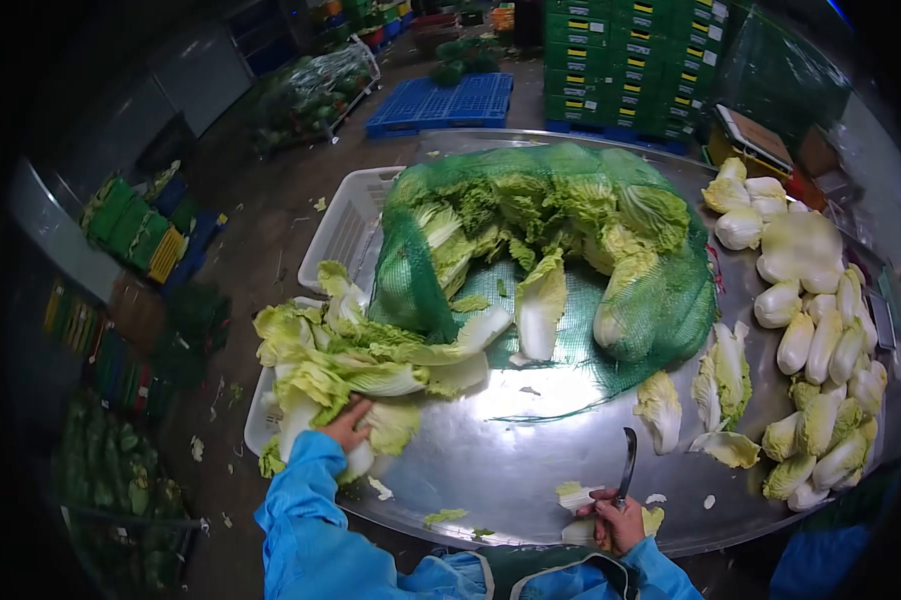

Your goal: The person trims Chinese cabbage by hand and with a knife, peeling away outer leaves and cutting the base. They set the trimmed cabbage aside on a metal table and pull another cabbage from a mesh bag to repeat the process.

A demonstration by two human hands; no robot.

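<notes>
My left hand (348,424) is at the near side of a heap of loose napa cabbage leaves (380,368), its fingers closed on some of them and partly hidden. The heap lies over the table's left edge and a white plastic basket (260,412). My right hand (618,520) grips a knife (627,466), its dark curved blade pointing up. Cut cabbage pieces (576,495) lie beside that hand. Ahead, a green mesh sack (650,310) lies open, with several untrimmed napa cabbages (530,205) inside and a loose white-ribbed leaf (542,308) at its mouth.
Trimmed cabbages (820,335) are piled along the right side of the metal table (530,470). Loose leaves (722,380) lie between them and the sack. Another white basket (342,215) stands at the far left. Beyond are a blue pallet (440,102) and stacked green crates (625,65).
</notes>
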